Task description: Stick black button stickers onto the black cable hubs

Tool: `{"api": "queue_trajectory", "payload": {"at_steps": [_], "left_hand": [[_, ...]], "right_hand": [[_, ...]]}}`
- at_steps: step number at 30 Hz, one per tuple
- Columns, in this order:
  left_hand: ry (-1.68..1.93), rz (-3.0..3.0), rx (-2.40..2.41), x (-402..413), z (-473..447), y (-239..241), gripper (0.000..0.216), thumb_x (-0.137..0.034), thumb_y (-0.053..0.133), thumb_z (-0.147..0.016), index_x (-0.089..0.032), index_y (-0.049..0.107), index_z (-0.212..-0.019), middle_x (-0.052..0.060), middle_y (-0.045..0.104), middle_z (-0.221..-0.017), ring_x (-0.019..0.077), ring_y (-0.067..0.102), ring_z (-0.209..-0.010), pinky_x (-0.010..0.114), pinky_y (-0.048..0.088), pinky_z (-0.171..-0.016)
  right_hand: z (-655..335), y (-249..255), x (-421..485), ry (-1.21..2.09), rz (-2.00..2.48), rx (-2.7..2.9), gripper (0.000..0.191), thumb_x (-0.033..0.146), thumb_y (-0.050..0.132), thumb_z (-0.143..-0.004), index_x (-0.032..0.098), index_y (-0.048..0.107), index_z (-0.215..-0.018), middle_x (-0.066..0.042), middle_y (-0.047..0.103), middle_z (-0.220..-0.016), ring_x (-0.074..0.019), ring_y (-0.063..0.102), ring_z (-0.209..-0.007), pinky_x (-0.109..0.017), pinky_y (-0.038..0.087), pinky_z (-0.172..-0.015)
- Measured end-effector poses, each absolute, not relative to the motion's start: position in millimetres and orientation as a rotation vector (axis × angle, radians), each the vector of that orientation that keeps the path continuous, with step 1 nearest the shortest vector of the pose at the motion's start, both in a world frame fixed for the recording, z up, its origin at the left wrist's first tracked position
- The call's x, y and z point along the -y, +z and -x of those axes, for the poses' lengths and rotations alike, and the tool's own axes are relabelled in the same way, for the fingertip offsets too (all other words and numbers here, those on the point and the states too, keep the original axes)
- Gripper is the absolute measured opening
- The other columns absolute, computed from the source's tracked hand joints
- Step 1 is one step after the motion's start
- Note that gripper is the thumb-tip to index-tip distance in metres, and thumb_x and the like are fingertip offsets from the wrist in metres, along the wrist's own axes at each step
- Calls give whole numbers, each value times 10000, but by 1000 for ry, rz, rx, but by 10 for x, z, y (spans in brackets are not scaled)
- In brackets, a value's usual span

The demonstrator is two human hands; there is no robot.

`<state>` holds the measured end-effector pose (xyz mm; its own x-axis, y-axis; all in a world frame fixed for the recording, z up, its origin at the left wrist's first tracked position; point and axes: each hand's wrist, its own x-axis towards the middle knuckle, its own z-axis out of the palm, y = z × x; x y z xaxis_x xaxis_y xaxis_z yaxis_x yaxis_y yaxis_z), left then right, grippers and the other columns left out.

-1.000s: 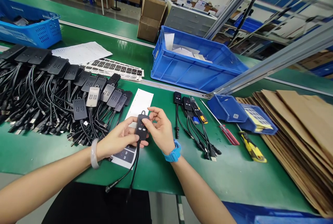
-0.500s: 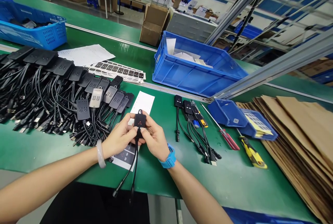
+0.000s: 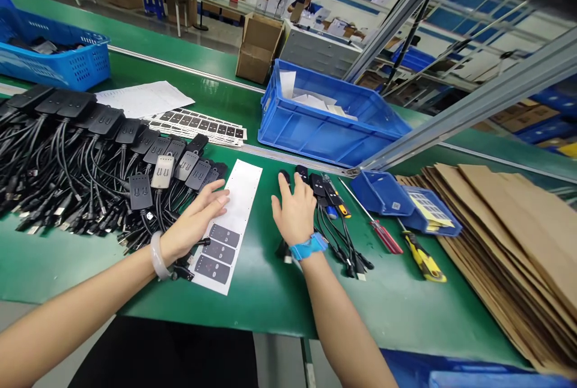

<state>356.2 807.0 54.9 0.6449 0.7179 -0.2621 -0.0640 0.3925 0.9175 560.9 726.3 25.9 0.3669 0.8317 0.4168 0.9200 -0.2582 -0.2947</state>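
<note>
My left hand [image 3: 198, 219] is open, its fingers stretched out over the edge of a white sticker sheet [image 3: 246, 189] with several dark labels at its near end. Black cable ends [image 3: 184, 270] poke out beneath it; where they lead is hidden. My right hand [image 3: 295, 213] is spread, palm down, over a black controller box [image 3: 283, 174] lying on the green table. The hand covers most of that box and its cables; whether the fingers touch it I cannot tell. Beside it lie more black controllers [image 3: 318, 184] with cables towards me.
A large pile of cabled black controllers [image 3: 106, 120] fills the left. Behind are label sheets [image 3: 198, 126], a light blue basket [image 3: 90, 60] and a blue crate [image 3: 333, 126]. To the right lie a red screwdriver [image 3: 386, 237], a yellow-handled tool [image 3: 424, 258], small blue bins [image 3: 383, 192] and stacked cardboard [image 3: 496, 213].
Both hands held a black controller over the sticker sheet; now they are apart. My right hand has moved right, and a controller lies under it. My left hand has moved slightly left and opened.
</note>
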Motion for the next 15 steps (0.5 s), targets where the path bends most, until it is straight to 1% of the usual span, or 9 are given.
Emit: {"api": "queue_trajectory", "payload": {"at_steps": [2, 4, 6, 7, 8, 10, 12, 13, 15], "left_hand": [[610, -1089, -739, -8127, -3550, 531, 498, -409, 585, -903, -219, 444, -1342, 125, 475, -1412, 239, 393, -1362, 427, 309, -1151], [638, -1108, -736, -8182, -3540, 516, 486, -398, 572, -905, -221, 445, -1339, 119, 464, -1420, 232, 377, -1370, 424, 304, -1151], [642, -1156, -740, -8231, -3528, 512, 505, -380, 578, -892, -212, 429, -1345, 125, 480, -1397, 229, 397, -1353, 420, 319, -1137], [635, -1206, -747, -8252, -3519, 513, 528, -371, 583, -883, -203, 412, -1354, 133, 495, -1375, 229, 431, -1323, 415, 341, -1118], [621, -1283, -754, -8272, -3508, 515, 555, -364, 586, -876, -191, 390, -1365, 141, 512, -1346, 229, 477, -1275, 407, 377, -1086], [571, -1537, -767, -8302, -3480, 513, 600, -360, 577, -874, -163, 340, -1389, 150, 558, -1253, 222, 584, -1107, 380, 466, -968], [495, -1898, -793, -8320, -3453, 493, 593, -355, 539, -897, -146, 307, -1401, 128, 614, -1109, 211, 636, -900, 359, 507, -829], [450, -2084, -820, -8323, -3444, 477, 570, -347, 514, -912, -144, 305, -1402, 111, 634, -1034, 213, 640, -828, 352, 506, -778], [348, -2377, -889, -8322, -3439, 440, 530, -324, 487, -931, -144, 310, -1397, 87, 653, -931, 232, 645, -773, 342, 489, -719]], "right_hand": [[-5518, 297, -7259, -138, 2049, 1707, 444, 368, 570, -890, 208, 584, -1304, -177, 534, -1370, -384, 485, -1231, -595, 403, -998], [-5369, 275, -7253, 88, 1929, 1951, 621, 517, 641, -828, 202, 544, -1354, -169, 499, -1428, -383, 444, -1299, -596, 369, -1049], [-5243, 211, -7251, 300, 1892, 2110, 843, 640, 668, -752, 187, 455, -1430, -176, 403, -1507, -406, 352, -1380, -659, 278, -1086], [-5204, 176, -7252, 381, 1896, 2149, 903, 676, 665, -731, 193, 419, -1453, -172, 365, -1529, -412, 311, -1405, -695, 223, -1091], [-5185, 146, -7254, 438, 1901, 2165, 915, 693, 655, -727, 213, 400, -1464, -160, 352, -1536, -408, 288, -1419, -719, 175, -1091], [-5193, 107, -7259, 485, 1896, 2142, 858, 678, 649, -747, 261, 405, -1456, -126, 391, -1519, -380, 303, -1422, -726, 120, -1098], [-5232, 97, -7263, 466, 1876, 2082, 787, 619, 686, -756, 273, 447, -1422, -113, 478, -1465, -355, 368, -1393, -700, 110, -1113], [-5252, 97, -7265, 439, 1863, 2046, 723, 569, 708, -767, 266, 490, -1386, -110, 532, -1421, -344, 416, -1362, -675, 127, -1121], [-5278, 101, -7270, 371, 1829, 1976, 472, 441, 709, -820, 247, 612, -1239, -93, 651, -1284, -304, 542, -1242, -593, 213, -1115]]}}
